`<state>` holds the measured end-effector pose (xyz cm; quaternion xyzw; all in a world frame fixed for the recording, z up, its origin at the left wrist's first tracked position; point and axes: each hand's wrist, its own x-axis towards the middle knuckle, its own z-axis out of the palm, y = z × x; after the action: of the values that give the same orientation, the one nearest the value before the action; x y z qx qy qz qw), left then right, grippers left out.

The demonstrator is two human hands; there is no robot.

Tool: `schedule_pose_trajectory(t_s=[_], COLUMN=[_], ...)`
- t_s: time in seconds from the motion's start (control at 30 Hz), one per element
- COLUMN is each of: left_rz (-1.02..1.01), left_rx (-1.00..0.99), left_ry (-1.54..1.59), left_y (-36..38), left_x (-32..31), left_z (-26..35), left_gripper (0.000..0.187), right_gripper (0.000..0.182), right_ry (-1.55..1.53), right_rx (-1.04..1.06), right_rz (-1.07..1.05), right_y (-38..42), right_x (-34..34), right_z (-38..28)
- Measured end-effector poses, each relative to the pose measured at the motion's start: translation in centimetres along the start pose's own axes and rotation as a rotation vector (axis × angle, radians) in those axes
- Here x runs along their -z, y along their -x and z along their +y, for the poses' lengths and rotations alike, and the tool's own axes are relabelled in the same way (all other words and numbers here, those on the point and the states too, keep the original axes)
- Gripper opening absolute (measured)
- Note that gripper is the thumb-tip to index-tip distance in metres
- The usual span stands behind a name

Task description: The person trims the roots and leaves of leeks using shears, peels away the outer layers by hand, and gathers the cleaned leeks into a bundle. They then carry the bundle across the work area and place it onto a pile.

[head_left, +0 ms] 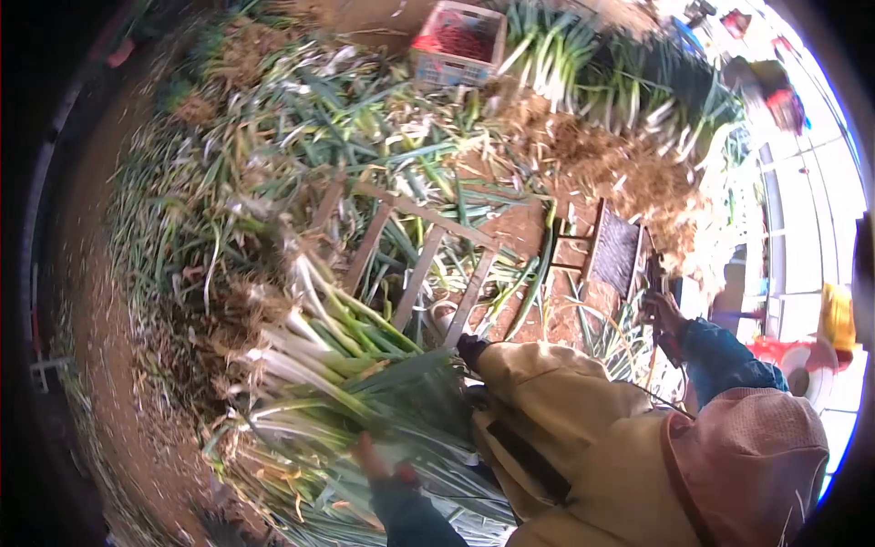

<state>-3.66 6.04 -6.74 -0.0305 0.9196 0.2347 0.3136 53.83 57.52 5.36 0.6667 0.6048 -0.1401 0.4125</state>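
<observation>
A thick bunch of long green onions (pixel 314 365), white root ends to the left, lies across to my lap. My left hand (pixel 375 459) touches the leaves on its near side; the hand is blurred and its fingers are partly lost among the green. My right hand (pixel 667 315), out to the right beside a small dark-topped stool (pixel 618 253), has its fingers curled around something dark that I cannot make out. A tan apron (pixel 565 410) covers my lap.
A slatted wooden frame (pixel 422 273) lies ahead over loose leaves. Trimmed onion waste (pixel 228 164) is heaped at the left. Beyond stand a crate (pixel 458 46) with red contents and a row of green onions (pixel 629 82). A yellow container (pixel 837 316) is at the far right.
</observation>
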Motion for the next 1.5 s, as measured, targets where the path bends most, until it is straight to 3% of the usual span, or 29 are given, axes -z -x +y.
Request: schedule_pose_trajectory(t_s=[0.13,0.2,0.27,0.3,0.43,0.57,0.6,0.67,0.77,0.83,0.9,0.93,0.97,1.0,1.03,1.07,1.13,1.2,1.23,1.27,1.33,1.5], left_rz=[-0.19,-0.108,-0.376,-0.347,-0.208,-0.028,-0.009,0.006,-0.003,-0.034,0.109,0.045,-0.014,0.076,0.122,0.168,0.227,0.246,0.159,0.225,0.12,0.252], left_rx=[-0.178,-0.552,-0.391,-0.552,-0.149,0.277,0.339,0.376,0.388,0.076,0.236,0.206,0.17,0.161,0.243,0.318,0.366,0.337,0.386,0.316,0.318,0.168], left_ry=[-0.086,-0.198,-0.868,-0.807,-0.361,0.121,0.087,-0.225,-0.141,-0.299,-0.008,-0.121,-0.231,-0.245,-0.199,-0.154,-0.117,-0.139,-0.044,-0.096,-0.016,0.318], left_y=[-0.2,-1.4,-6.5,-6.9,-1.8,-0.1,0.2,0.7,0.1,1.2,-0.6,-0.1,0.5,-0.2,-0.1,-0.1,-0.8,-0.2,-0.3,0.1,0.1,0.2], left_x=[1.4,0.3,1.5,0.3,0.5,1.0,1.2,1.7,1.2,0.7,-1.9,-1.2,-0.4,-1.9,-2.1,-1.7,-1.5,-1.6,-0.5,-0.4,0.4,2.3], left_z=[0.0,-3.4,-6.2,-6.7,-3.4,0.8,2.4,7.0,5.1,2.5,-2.2,-0.3,1.9,-0.2,0.2,1.9,3.1,2.4,3.4,3.6,3.1,2.3], left_gripper=[0.057,0.031,0.063,0.067,0.068,0.069,0.07,0.055,0.058,0.045,0.04,0.047,0.057,0.061,0.061,0.062,0.062,0.061,0.062,0.063,0.067,0.068], right_gripper=[0.055,0.055,0.054,0.054,0.053,0.052,0.052,0.051,0.05,0.05,0.05,0.051,0.051,0.05,0.051,0.051,0.049,0.049,0.052,0.056,0.061,0.041], right_ry=[-0.133,-0.214,-0.277,-0.308,-0.304,-0.275,-0.271,-0.26,-0.272,-0.357,-0.554,-0.562,-0.856,-0.374,-0.445,-0.388,-0.339,-0.151,-0.141,-0.132,-0.229,-0.052], right_rx=[0.008,0.12,0.279,0.364,0.563,0.551,0.53,0.488,0.476,0.594,0.863,1.015,1.023,1.229,1.232,1.572,1.815,1.83,1.874,1.914,1.773,1.492], right_rz=[-0.055,-0.036,-0.001,0.018,0.037,0.012,0.001,-0.006,-0.002,-0.016,-0.083,-0.041,-0.259,-0.046,-0.306,-0.011,-0.128,-0.166,-0.087,-0.005,-0.03,-0.056], right_y=[0.2,-0.5,-1.4,-1.8,-3.9,-8.5,-10.2,-13.3,-17.6,-18.4,-15.7,-10.2,-8.1,-3.6,1.7,3.3,12.1,20.8,24.2,26.8,28.7,29.5], right_x=[-4.5,-5.3,-5.0,-4.4,-3.8,-2.2,-1.5,0.8,6.2,9.7,11.9,12.2,10.5,10.9,10.9,7.5,5.5,4.1,2.7,1.5,-1.9,-7.0], right_z=[0.1,-5.1,-12.9,-17.9,-28.3,-29.5,-28.2,-25.4,-21.8,-23.1,-29.0,-34.3,-38.1,-42.8,-46.6,-49.1,-54.6,-58.8,-60.4,-61.5,-63.6,-65.7])
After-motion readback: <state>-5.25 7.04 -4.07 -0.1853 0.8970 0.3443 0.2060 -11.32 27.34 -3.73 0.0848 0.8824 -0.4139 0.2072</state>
